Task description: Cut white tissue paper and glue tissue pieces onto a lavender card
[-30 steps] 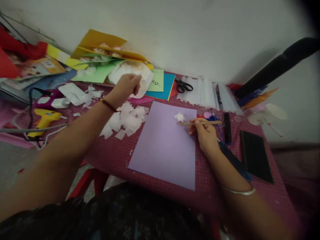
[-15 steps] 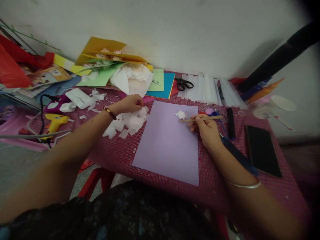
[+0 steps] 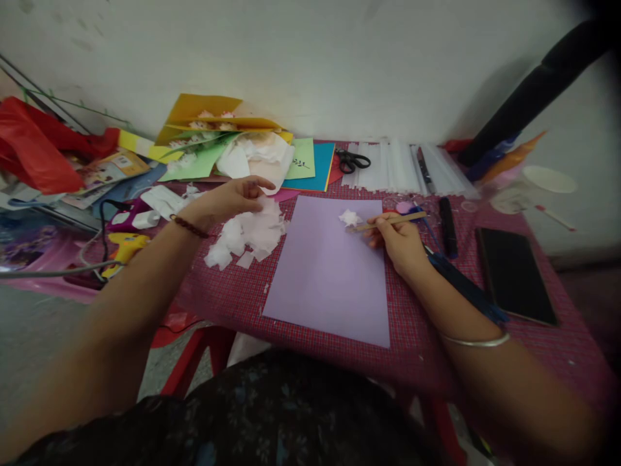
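Observation:
A sheet of purple paper [image 3: 330, 278] lies in front of me with a small crumpled white paper flower [image 3: 349, 218] near its top edge. My right hand [image 3: 398, 243] rests at the sheet's right side, closed around a flat wooden stick [image 3: 402, 220]; the stick's left end is close beneath the flower. Over a pile of cut white tissue paper squares [image 3: 262, 236], left of the sheet, my left hand [image 3: 242, 194] hovers with thumb and fingers apart. No piece shows between those fingers.
Black scissors [image 3: 352, 161], clear plastic sleeves [image 3: 398, 168] and coloured paper [image 3: 324, 165] lie along the wall. To the right are a black marker [image 3: 448, 226] and a phone [image 3: 517, 275]. A yellow glue gun [image 3: 125, 249] with cables sits at the left.
My left hand's fingers have opened out and it has shifted slightly left over the tissue pile. My right hand and the stick stay by the flower. The view has shifted a little.

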